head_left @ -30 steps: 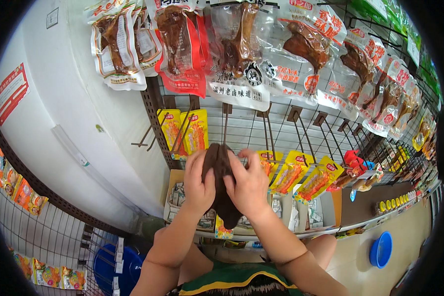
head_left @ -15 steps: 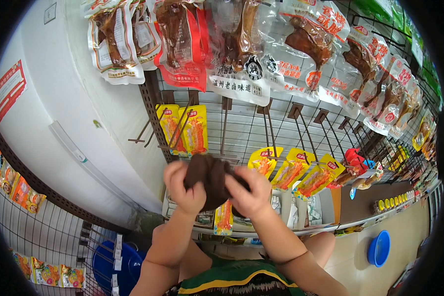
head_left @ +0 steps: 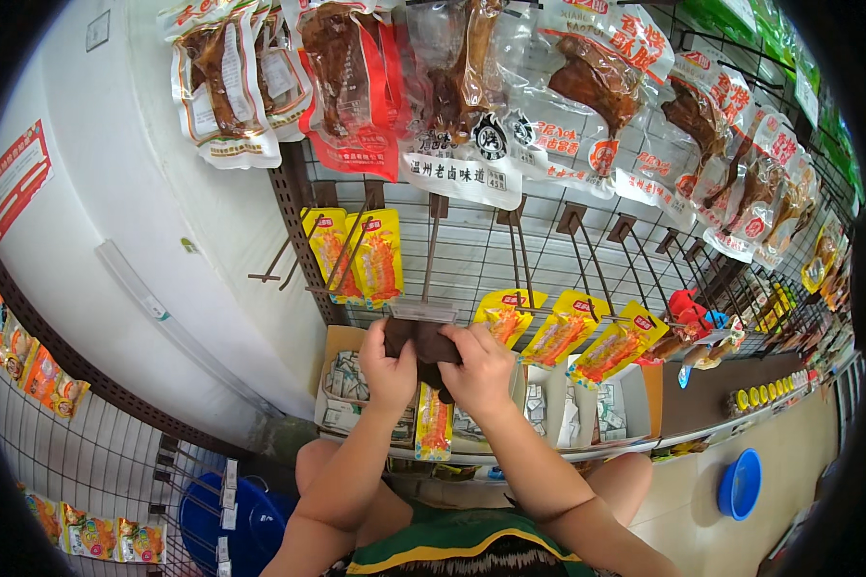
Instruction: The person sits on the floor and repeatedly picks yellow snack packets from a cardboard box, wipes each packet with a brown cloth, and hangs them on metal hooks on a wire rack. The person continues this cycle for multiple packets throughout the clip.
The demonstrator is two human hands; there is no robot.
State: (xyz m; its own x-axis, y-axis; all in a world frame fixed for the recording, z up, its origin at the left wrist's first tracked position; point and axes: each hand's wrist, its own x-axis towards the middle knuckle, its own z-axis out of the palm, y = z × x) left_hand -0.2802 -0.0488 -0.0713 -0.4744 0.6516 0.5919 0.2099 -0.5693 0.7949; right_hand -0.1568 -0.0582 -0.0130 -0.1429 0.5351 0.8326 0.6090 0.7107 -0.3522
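A dark brown cloth (head_left: 420, 344) is bunched between my two hands, just under the clear plastic label holder (head_left: 423, 311) at the front of a metal display hook (head_left: 435, 245). My left hand (head_left: 385, 375) pinches the cloth from the left, its thumb pointing up. From the other side, my right hand (head_left: 479, 373) grips it with bent fingers. Whether the cloth touches the holder I cannot tell. Below the hands, a yellow snack packet (head_left: 434, 423) stands at the shelf front, its top hidden by the cloth.
Yellow packets (head_left: 379, 255) hang left of the hook, and more (head_left: 560, 329) hang to its right. Vacuum-packed meats (head_left: 462, 91) hang above. Open boxes (head_left: 342, 338) of small sachets line the shelf below. Blue basins (head_left: 739, 484) stand on the floor at right and lower left.
Both hands have moved slightly down and the cloth is now bunched smaller between them. The clear label holder, hidden before, now shows above the cloth. The view has shifted slightly.
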